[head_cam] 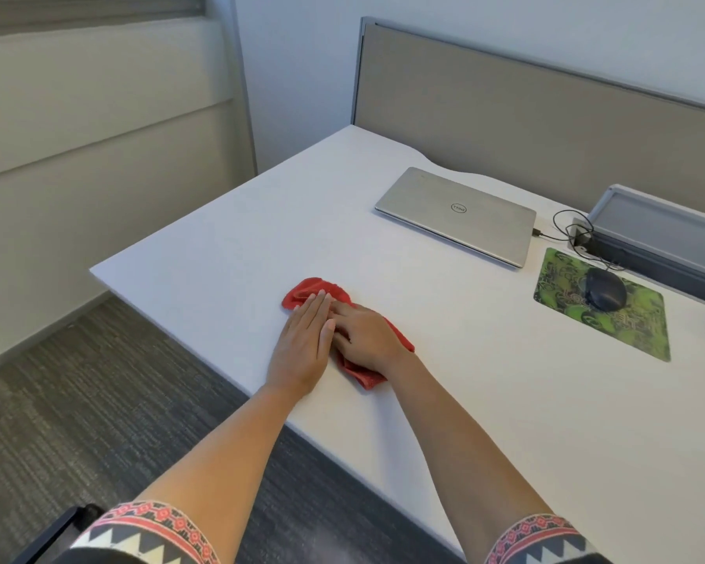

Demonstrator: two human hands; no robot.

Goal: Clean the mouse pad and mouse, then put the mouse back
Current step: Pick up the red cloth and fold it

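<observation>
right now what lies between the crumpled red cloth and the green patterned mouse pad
Nothing: in the head view, only bare white desk separates the red cloth from the green patterned mouse pad.

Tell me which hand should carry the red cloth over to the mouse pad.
Right, probably. The right hand rests on the red cloth on the side nearer the mouse pad, which lies far right with the mouse on it. The left hand lies farther away.
</observation>
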